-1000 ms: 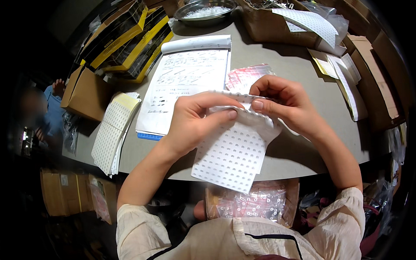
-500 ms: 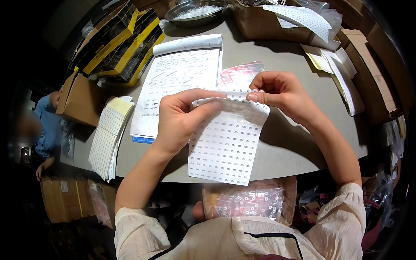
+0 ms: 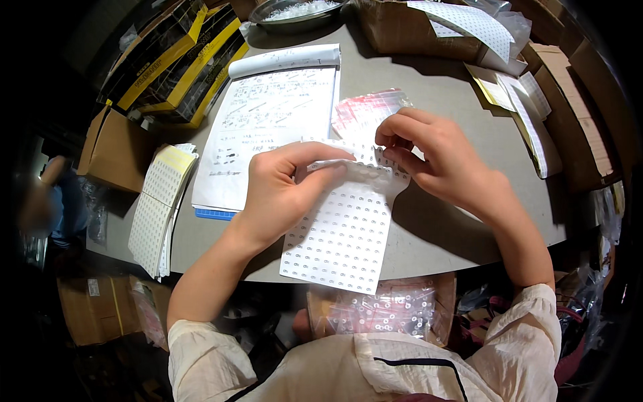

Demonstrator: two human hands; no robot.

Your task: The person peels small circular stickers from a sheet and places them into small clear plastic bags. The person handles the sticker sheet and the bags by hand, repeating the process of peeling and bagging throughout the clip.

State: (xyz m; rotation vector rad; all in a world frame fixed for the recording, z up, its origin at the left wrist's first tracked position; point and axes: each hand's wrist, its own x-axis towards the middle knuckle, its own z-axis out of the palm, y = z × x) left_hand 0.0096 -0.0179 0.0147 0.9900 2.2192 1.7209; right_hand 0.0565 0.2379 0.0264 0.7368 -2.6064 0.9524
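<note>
A white sheet of small round stickers (image 3: 338,231), printed in rows, hangs over the table's near edge. Its upper part is folded back along a scalloped crease. My left hand (image 3: 284,191) pinches the sheet near its upper left corner, thumb in front and index finger along the fold. At the upper right end of the crease, my right hand (image 3: 442,154) has its fingers curled and the thumb tip close to the index finger. Whatever lies between those fingertips is too small or hidden to make out. Behind the sheet lie clear zip bags with red edging (image 3: 362,110).
A notepad with handwriting (image 3: 268,120) lies behind my left hand. Stacked sticker sheets (image 3: 161,208) are at the left, more sheets (image 3: 522,114) at the right. Cartons (image 3: 117,147) and a metal bowl (image 3: 298,23) stand around. Below the edge, an open box (image 3: 382,315) holds bagged white rings.
My right thumb and fingers have shifted off their flat grip on the fold and curled in. The sheet has tilted slightly, its lower end swinging left and down.
</note>
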